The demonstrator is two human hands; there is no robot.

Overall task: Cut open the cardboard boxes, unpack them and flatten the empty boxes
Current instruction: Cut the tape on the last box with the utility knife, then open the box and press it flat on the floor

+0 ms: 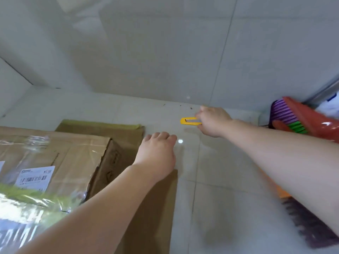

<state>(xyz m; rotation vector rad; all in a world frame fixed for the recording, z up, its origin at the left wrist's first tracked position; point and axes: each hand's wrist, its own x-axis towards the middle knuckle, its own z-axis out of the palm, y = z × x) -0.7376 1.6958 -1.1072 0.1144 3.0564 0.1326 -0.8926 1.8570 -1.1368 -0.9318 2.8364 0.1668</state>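
Head view, nearest first: I see a taped cardboard box (55,162) at lower left, still sealed under glossy tape with a shipping label (34,177) on top, so whatever it holds is hidden. It sits on flattened cardboard (152,208) spread over the tiled floor (220,189), which suggests some flattening is done while this box awaits cutting and unpacking. My left hand (157,153) hovers past the box corner, fingers loosely curled, holding nothing. Farther out, my right hand (212,121) is clamped on a yellow box cutter (189,121) just above the floor. A broom (300,118) leans at far right.
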